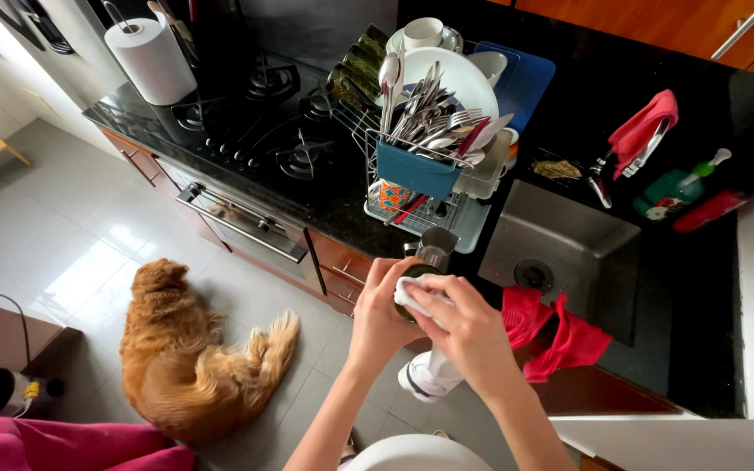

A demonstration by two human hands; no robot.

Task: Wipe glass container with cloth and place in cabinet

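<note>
My left hand (pixel 383 307) is wrapped around a dark round cup (pixel 412 277), and my fingers (pixel 394 270) curl tight on its side. My right hand (pixel 469 330) grips a white cloth (pixel 419 298) and presses it down on top of the cup. I cannot tell much about the cup, because my hands hide most of it. I hold it in the air just in front of the sink (pixel 560 253), near the sink's left corner. A red towel (pixel 560 336) hangs over the counter edge in front of the sink, just beside my right hand. A metal cup (pixel 435 244) stands on the counter just left of the sink, close behind my hands. A dish rack (pixel 416 170) sits left of the sink, with a blue holder full of spoons and forks, and white plates (pixel 447 74) behind them. The stove (pixel 255 122) is further left of the sink, past the rack, and a paper towel roll (pixel 152 61) stands at its far corner. Behind the sink is the tap (pixel 630 161) with a red rag (pixel 647 122) on it, and a green soap bottle (pixel 678 187) beside it. A furry brown dog (pixel 189 349) lies on the floor, well left of the sink, below the stove.
</note>
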